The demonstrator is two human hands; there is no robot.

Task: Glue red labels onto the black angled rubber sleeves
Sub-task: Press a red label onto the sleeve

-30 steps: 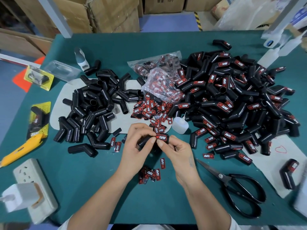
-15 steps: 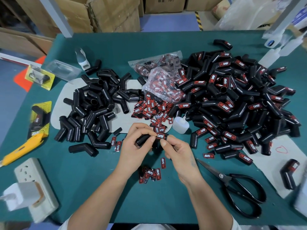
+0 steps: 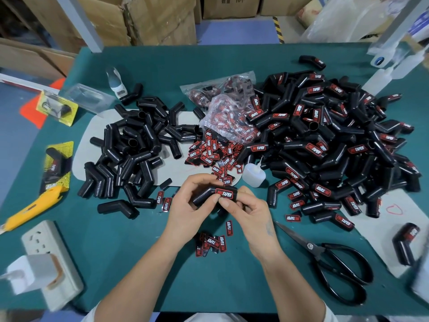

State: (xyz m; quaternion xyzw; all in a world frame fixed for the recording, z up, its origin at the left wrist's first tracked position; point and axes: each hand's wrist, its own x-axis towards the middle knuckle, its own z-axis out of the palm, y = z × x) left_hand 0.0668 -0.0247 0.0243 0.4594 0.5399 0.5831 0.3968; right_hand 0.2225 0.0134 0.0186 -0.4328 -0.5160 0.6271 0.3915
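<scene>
Black rubber fills the grip: an angled sleeve (image 3: 210, 195) is held above the green table (image 3: 232, 287) between both hands. The left hand (image 3: 189, 206) curls its fingers round the ribbed end and the bend, thumb on the near side. The right hand (image 3: 247, 211) pinches the other end, thumb tip pressed on the lower edge of the red label (image 3: 224, 194) that lies on the sleeve's upper face, lettering up.

Just below the grip, toward the person, one loose label (image 3: 229, 228) lies alone, and a small cluster of labels (image 3: 210, 244) beyond it. Just above and to the right of the grip stands a small clear glue bottle (image 3: 253, 175), beside a spread of loose labels (image 3: 212, 154) and a torn plastic bag of labels (image 3: 228, 122).

Left of the grip lies a heap of plain sleeves (image 3: 132, 152) partly on a grey sheet (image 3: 89, 138). Right of it spreads the much larger heap of labelled sleeves (image 3: 334, 140). Black scissors (image 3: 329, 263) lie to the lower right of the grip. Far out to the left are a yellow utility knife (image 3: 32, 208) and a white power strip (image 3: 52, 263) with a charger plugged in.
</scene>
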